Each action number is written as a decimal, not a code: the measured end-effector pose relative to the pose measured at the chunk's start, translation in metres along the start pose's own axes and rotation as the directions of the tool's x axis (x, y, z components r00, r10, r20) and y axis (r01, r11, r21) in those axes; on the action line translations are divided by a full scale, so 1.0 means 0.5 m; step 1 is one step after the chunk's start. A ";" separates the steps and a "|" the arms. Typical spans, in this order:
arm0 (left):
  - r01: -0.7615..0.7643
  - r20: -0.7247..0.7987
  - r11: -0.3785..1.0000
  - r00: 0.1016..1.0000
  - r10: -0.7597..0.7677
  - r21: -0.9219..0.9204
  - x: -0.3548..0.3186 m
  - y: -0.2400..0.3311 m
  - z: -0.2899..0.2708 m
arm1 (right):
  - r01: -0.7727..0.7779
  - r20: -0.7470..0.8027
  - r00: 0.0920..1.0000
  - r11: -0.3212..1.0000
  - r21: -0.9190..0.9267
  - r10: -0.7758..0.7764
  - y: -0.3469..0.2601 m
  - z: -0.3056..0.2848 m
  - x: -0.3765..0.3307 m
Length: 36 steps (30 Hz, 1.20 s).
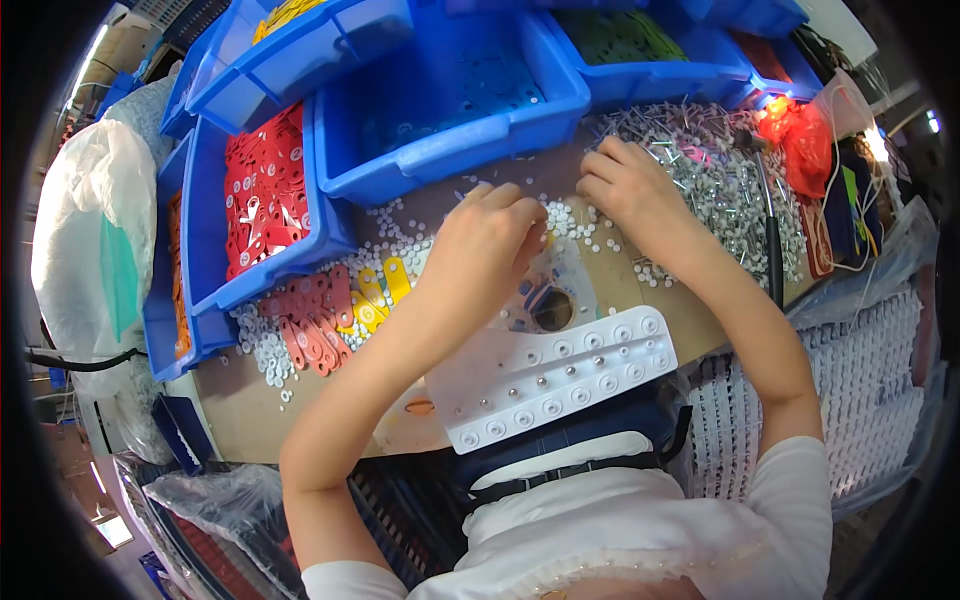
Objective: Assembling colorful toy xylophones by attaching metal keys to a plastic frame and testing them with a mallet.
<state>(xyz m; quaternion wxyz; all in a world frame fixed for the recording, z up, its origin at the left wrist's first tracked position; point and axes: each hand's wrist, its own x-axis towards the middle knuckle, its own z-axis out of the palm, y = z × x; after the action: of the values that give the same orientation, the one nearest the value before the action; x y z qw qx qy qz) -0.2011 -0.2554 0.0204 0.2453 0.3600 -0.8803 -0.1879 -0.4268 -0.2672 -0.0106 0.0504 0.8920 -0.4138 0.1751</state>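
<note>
We note the left hand [490,235] and right hand [625,190] curled near small white discs [568,222]; we cannot tell whether either grips anything. The discs litter a tan worktop [235,405] edged by blue bins [450,155], with a white bag [80,240] at left.

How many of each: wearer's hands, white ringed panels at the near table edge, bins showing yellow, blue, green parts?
Hands (left hand, right hand): 2
White ringed panel: 1
Yellow-parts bin: 1
Blue-parts bin: 1
Green-parts bin: 1
Total: 6
</note>
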 end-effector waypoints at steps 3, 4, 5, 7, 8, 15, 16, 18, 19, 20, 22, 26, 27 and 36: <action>0.003 -0.004 1.000 1.000 -0.003 -0.016 0.039 -0.015 0.041 | -0.239 -0.080 0.961 0.940 0.243 0.265 -0.018 -0.026 -0.004; -0.008 -0.012 0.999 1.000 0.008 -0.037 0.052 -0.008 0.061 | -0.429 -0.077 0.853 0.779 0.457 0.515 -0.034 -0.045 -0.012; -0.012 0.007 1.000 1.000 0.012 -0.020 0.064 0.001 0.081 | -0.428 -0.071 0.856 0.779 0.458 0.512 -0.044 -0.057 -0.021; -0.029 0.039 0.999 0.999 0.029 0.020 0.076 0.003 0.123 | -0.561 0.069 0.662 0.432 0.706 0.747 -0.059 -0.083 -0.049; -0.030 0.044 0.999 0.999 0.029 0.015 0.078 0.005 0.122 | -0.567 0.073 0.657 0.428 0.704 0.750 -0.070 -0.089 -0.067; -0.033 0.127 0.995 0.992 0.021 0.098 0.014 0.060 0.022 | -0.550 0.194 0.760 0.455 0.700 0.620 -0.145 -0.159 -0.211; 0.035 0.062 0.982 0.998 -0.024 -0.185 -0.008 0.074 0.014 | -0.477 0.135 0.833 0.574 0.665 0.536 -0.151 -0.162 -0.218; -0.026 0.075 0.960 0.996 0.048 -0.281 -0.039 0.108 0.017 | -0.482 0.123 0.833 0.597 0.642 0.540 -0.165 -0.158 -0.220; -0.082 0.073 0.927 0.991 0.116 -0.367 -0.051 0.123 0.017 | -0.476 0.107 0.839 0.624 0.619 0.534 -0.169 -0.155 -0.218; -0.090 0.082 0.929 0.988 0.127 -0.359 -0.063 0.134 0.026 | -0.472 0.101 0.840 0.625 0.622 0.533 -0.172 -0.154 -0.219; -0.112 0.098 0.941 0.984 0.150 -0.320 -0.079 0.150 0.050 | -0.451 0.068 0.846 0.643 0.619 0.528 -0.176 -0.154 -0.222; -0.232 0.092 0.953 0.963 0.253 -0.192 -0.082 0.158 0.054 | -0.453 0.034 0.836 0.653 0.607 0.548 -0.179 -0.139 -0.227; -0.272 0.094 0.950 0.953 0.289 -0.155 -0.081 0.158 0.056 | -0.427 0.006 0.857 0.702 0.570 0.516 -0.178 -0.136 -0.229; -0.268 0.034 0.962 0.962 0.270 -0.055 -0.123 0.181 0.044 | -0.363 0.074 0.919 0.755 0.546 0.388 -0.170 -0.146 -0.225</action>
<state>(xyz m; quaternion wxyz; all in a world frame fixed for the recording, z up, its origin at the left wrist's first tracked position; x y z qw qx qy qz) -0.2242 -0.1465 0.0304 0.2594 0.2268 -0.9209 -0.1822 -0.4495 -0.1135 0.0225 -0.2345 0.7629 -0.5151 0.3123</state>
